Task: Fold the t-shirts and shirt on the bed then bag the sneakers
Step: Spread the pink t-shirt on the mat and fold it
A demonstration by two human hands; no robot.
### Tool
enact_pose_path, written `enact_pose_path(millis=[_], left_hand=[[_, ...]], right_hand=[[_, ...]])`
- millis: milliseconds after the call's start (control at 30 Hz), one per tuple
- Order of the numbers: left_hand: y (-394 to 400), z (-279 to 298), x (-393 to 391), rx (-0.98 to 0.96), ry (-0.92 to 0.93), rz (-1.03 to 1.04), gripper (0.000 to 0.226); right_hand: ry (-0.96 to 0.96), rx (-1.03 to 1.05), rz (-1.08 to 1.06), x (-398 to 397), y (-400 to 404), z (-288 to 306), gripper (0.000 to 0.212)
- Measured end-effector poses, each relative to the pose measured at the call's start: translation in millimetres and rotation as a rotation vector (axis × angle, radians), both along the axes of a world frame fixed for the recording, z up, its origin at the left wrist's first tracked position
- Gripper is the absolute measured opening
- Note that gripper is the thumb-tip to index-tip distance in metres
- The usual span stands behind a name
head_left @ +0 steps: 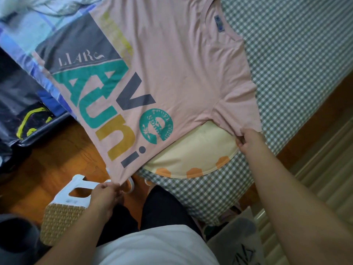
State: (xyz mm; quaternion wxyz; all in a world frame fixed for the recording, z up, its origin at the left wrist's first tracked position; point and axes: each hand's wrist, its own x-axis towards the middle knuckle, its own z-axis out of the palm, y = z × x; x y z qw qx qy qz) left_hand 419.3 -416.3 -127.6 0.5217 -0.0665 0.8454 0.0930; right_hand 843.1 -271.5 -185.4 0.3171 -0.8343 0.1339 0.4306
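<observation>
On the bed: a pink t-shirt (pixel 181 60) is spread flat, print side up, across a green-and-white checked bedsheet (pixel 298 60), collar toward the far side.
Print: big block letters in teal, slate grey and mustard are seen across the chest, with a teal round emblem (pixel 156 127) near the lower side; a faded yellow-green word is just made out along the upper part.
Label: a small blue tag (pixel 219 23) is shown inside the neckline.
Left hand (pixel 107 196): the bottom hem corner of the t-shirt is pinched between curled fingers, out past the bed edge and above the wooden floor (pixel 57 159).
Right hand (pixel 248 139): the edge of the near sleeve is gripped, fingers clamped on the fabric.
Under the t-shirt: a cream garment (pixel 193 153) with orange shapes along its curved hem is partly covered, its lower part left showing on the bedsheet.
Far left: a blue patchwork cloth (pixel 28 33) is overlapped by the shirt's lower half.
On the floor: a white stool (pixel 74 192) with a woven panel is seen just beside the left hand; a dark bag (pixel 21 104) with yellow markings lies beyond it.
</observation>
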Motion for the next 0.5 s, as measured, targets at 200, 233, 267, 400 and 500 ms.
enact_pose_path(millis=[200,233,267,400,500], left_hand=[[42.3,-2.8,49.3,0.157,0.075,-0.911,0.009],[54.8,-5.1,70.9,0.246,0.019,-1.041,0.009],[68.0,-10.0,95.4,0.349,-0.019,-1.195,0.009],[124.5,-49.7,204.4,1.012,0.067,-1.75,0.017],[164.3,-90.1,265.9,1.344,0.212,-2.08,0.028]], right_hand=[[-0.284,-0.06,0.143,31.8,18.9,11.0,0.026],[-0.3,-0.066,0.241,38.6,26.4,9.9,0.019],[-0.298,-0.07,0.334,45.0,33.2,7.4,0.018],[-0.23,-0.043,0.498,66.6,45.5,-20.2,0.028],[-0.158,0.005,0.496,87.0,33.7,-46.5,0.039]])
